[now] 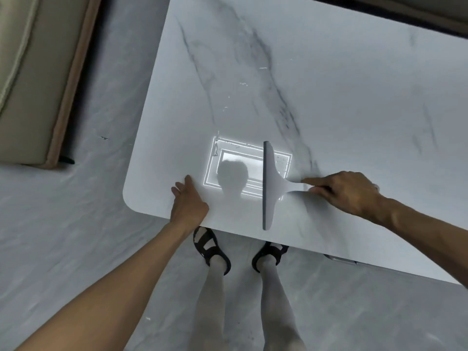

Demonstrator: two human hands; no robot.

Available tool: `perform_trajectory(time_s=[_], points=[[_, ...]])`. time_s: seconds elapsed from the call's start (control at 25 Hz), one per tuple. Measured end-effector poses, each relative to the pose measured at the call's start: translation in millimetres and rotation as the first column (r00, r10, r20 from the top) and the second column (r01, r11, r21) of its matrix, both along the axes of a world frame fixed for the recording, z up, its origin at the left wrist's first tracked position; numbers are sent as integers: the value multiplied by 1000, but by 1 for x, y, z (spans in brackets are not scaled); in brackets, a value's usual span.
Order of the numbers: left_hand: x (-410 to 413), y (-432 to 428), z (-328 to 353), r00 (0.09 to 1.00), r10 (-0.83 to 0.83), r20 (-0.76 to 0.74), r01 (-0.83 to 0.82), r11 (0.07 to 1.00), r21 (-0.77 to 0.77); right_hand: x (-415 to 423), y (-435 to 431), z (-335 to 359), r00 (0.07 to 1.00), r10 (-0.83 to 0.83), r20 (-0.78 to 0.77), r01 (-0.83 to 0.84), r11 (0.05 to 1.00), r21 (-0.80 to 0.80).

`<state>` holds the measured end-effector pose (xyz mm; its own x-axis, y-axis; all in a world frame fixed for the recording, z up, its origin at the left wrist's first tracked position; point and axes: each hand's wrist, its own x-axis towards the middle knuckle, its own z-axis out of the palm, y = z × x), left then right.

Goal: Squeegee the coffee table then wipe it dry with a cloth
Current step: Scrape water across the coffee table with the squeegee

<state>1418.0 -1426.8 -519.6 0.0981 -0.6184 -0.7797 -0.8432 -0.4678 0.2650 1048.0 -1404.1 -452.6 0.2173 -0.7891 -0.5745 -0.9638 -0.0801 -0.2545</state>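
Our right hand [347, 193] grips the grey squeegee [269, 183] by its handle, fingers curled, forefinger stretched along it; its blade lies on the marble coffee table [329, 84] near the front edge, across a bright reflection [228, 158]; our left hand [188, 201] rests flat, fingers straight, near the corner.

The handle end of the squeegee [269, 183] disappears inside the curled fingers of the right hand [347, 192], so where it ends cannot be told. The surface [329, 84] runs off the top and right edges. Its near rim covers the toes of both sandals [211, 249] and most of a metallic part [340, 259] beneath it, which cannot be identified. The sofa [30, 84] is cropped at the left and top. A dark speck [104, 138] on the floor [76, 224] is too small to identify
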Motion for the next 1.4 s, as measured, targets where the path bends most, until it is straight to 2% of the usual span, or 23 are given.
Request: perform_trajectory(time_s=[0.12, 0.32, 0.4, 0.48, 0.56, 0.64, 0.8, 0.92, 1.04, 1.12, 1.2, 1.32, 1.4], points=[[3, -5, 4, 996, 92, -3, -92, 992, -86, 8, -5, 13, 998, 70, 4, -70, 998, -9], [24, -12, 4, 931, 365, 0, -355, 906, -231, 131, -28, -15, 916, 364, 168, -368, 930, -5], [39, -14, 2, 921, 390, 23, -364, 878, -311, 182, -37, -28, 890, 414, 188, -428, 903, 36], [53, -14, -1, 942, 334, 15, -306, 878, -368, 212, -45, -38, 887, 426, 177, -440, 897, 42], [61, -14, -4, 967, 253, 23, -232, 917, -326, 212, -54, -40, 909, 374, 184, -385, 923, 29], [62, -14, -6, 988, 154, 31, -144, 966, -213, 182, -60, -37, 943, 281, 177, -287, 958, 10], [58, -25, -1, 1000, 18, 17, -16, 995, -100, 91, -61, -19, 999, -14, 32, 15, 999, -39], [62, -35, 7, 1000, 6, 3, -6, 998, -65, 42, -54, 0, 984, -151, -91, 146, 987, -64], [74, -45, 17, 999, 32, 5, -32, 994, -102, 36, -54, 21, 976, -172, -134, 161, 983, -88], [82, -50, 23, 996, 87, -7, -87, 985, -150, 64, -64, 29, 989, -121, -88, 116, 992, -56], [90, -57, 28, 988, 157, -12, -156, 969, -190, 118, -82, 21, 1000, 27, -4, -28, 1000, -9], [103, -69, 28, 969, 246, -17, -242, 939, -245, 211, -107, -5, 962, 237, 135, -243, 969, 32], [108, -78, 25, 954, 299, -21, -293, 918, -267, 252, -125, -25, 929, 318, 187, -325, 946, 6]])
